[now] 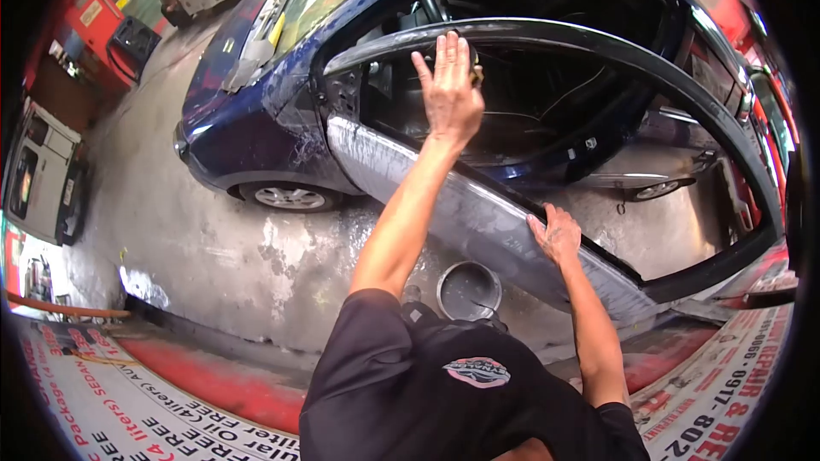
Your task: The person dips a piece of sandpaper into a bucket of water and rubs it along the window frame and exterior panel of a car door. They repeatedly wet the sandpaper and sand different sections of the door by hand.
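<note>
A car door stands swung open from a dark blue car, its outer panel dull grey with whitish streaks. My left hand is raised to the upper window frame, fingers stretched out flat against it and thumb apart. A small yellowish-dark thing shows just past the edge of this hand, mostly hidden. Lower on the door, my right hand grips the sill of the window opening, its fingers hooked over the edge and its thumb on the outer side.
A round bucket holding greyish liquid stands on the wet, blotchy concrete floor, close below the door. The car's front wheel is left of the door. A white vehicle stands at the far left. Printed banners line the bottom edge.
</note>
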`<action>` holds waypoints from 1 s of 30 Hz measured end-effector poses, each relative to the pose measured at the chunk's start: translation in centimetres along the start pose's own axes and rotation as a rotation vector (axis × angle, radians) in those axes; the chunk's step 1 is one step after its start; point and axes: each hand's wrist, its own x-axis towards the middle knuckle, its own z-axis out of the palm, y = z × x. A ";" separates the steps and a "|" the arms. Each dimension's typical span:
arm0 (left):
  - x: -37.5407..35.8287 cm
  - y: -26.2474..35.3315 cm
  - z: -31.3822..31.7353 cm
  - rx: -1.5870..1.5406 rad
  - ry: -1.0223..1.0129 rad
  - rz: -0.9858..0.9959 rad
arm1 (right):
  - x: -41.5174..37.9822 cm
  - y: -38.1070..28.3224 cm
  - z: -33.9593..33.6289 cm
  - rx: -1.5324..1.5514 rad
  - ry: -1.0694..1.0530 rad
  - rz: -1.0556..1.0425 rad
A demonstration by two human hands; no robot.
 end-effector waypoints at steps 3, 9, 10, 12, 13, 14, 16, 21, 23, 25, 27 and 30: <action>1.5 5.8 1.0 -0.093 0.010 0.045 | 0.5 -0.3 -0.7 -0.031 -0.067 0.035; 0.5 -0.9 -1.0 0.097 -0.012 0.072 | 0.4 0.3 -0.3 -0.013 -0.060 0.011; 0.8 -1.5 -1.4 -0.004 0.026 -0.007 | 0.6 0.0 -0.5 0.000 -0.051 0.024; 1.5 2.0 -0.9 -0.074 0.048 -0.034 | 0.5 -0.4 -0.5 -0.047 -0.085 0.068; 1.8 4.5 -0.4 -0.108 0.024 0.065 | 0.4 -0.4 -0.4 -0.053 -0.090 0.064; 2.2 7.3 0.3 -0.178 0.017 0.136 | 0.6 -0.2 -0.3 -0.043 -0.070 0.045; 2.6 7.9 0.6 -0.211 -0.002 0.137 | 0.4 0.0 0.0 -0.041 -0.063 0.024; 0.1 -0.5 0.1 -0.030 -0.017 -0.010 | 0.5 -0.6 -0.9 -0.038 -0.076 0.059; 1.0 3.4 0.4 -0.101 0.033 -0.062 | 0.1 -0.5 -0.5 -0.041 -0.085 0.057; 2.4 7.3 1.3 -0.190 0.016 0.067 | 0.7 -0.2 -0.4 -0.055 -0.079 0.048; 2.7 7.4 0.8 -0.251 -0.008 0.120 | 0.3 0.1 0.1 0.004 -0.037 0.012; 0.3 -0.6 -0.4 -0.050 -0.037 0.063 | 0.6 0.1 0.0 -0.017 -0.054 0.032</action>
